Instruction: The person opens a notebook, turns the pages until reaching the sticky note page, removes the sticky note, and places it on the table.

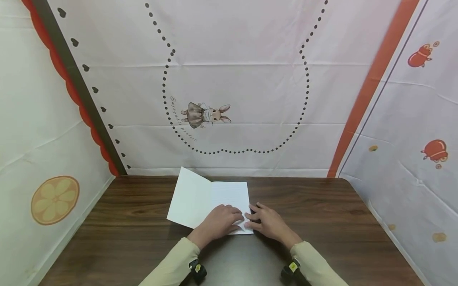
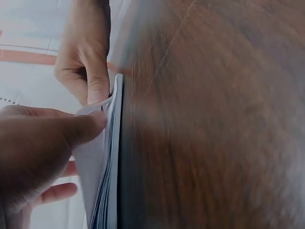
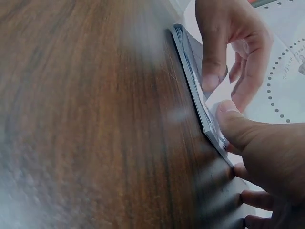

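A notebook [image 1: 229, 191] with lined paper lies spread on the table, its cover side angled out to the left. My left hand [image 1: 222, 219] comes over the lower part of the lined page and pinches a raised sheet [image 3: 220, 91] between thumb and fingers. At the lower right corner, my right hand [image 1: 269, 222] holds the same sheet, its thumb [image 3: 231, 114] on the paper and other fingers spread along the edge. The sheet bends up from the stack of pages [image 2: 106, 183] below it.
The brown wood-grain table [image 1: 322, 214] extends around the notebook. White printed cloth [image 1: 236, 87] hangs behind it, with more cloth [image 1: 404, 131] along the right and left sides. A dark wrist device [image 1: 197, 271] sits on each sleeve.
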`<state>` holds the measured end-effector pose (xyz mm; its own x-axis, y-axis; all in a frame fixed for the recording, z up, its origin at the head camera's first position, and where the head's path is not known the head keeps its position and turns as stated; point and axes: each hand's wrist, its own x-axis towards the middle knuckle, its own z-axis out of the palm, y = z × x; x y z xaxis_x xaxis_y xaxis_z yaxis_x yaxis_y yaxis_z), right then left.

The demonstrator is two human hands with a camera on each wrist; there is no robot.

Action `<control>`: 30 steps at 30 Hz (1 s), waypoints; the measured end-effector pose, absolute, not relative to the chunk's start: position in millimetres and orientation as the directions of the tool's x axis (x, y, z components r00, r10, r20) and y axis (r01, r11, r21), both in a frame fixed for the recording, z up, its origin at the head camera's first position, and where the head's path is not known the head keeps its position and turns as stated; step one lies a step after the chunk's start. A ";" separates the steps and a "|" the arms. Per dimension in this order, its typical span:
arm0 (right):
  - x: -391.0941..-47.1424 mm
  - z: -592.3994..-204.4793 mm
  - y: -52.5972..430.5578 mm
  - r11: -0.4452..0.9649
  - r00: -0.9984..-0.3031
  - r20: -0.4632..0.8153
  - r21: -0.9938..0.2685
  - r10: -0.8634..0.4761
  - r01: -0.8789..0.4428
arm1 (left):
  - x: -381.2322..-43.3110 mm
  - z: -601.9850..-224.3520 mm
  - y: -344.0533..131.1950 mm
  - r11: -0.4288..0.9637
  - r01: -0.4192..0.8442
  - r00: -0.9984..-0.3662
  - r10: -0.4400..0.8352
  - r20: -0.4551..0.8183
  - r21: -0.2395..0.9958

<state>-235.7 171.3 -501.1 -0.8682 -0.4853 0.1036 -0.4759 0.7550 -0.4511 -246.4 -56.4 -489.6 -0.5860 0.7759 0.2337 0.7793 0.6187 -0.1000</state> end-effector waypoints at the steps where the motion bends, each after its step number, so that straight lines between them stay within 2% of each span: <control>1: -235.5 -500.9 170.9 0.758 -0.868 0.104 -0.445 -0.486 -0.477 | -246.4 -490.0 -55.8 0.624 0.773 -0.586 0.772 0.248 -0.116; 7: -234.2 -502.6 168.1 0.775 -0.886 0.098 -0.447 -0.454 -0.446 | -246.2 -490.1 -54.8 0.679 0.723 -0.598 0.708 0.374 -0.128; 15: -231.4 -504.5 169.1 0.808 -0.922 0.058 -0.463 -0.382 -0.364 | -242.1 -479.6 -65.4 0.737 0.667 -0.562 0.591 0.579 -0.105; 30: -231.0 -507.3 171.7 0.794 -0.918 0.041 -0.489 -0.393 -0.362 | -233.4 -460.7 -130.4 0.844 0.536 -0.512 0.293 0.808 0.034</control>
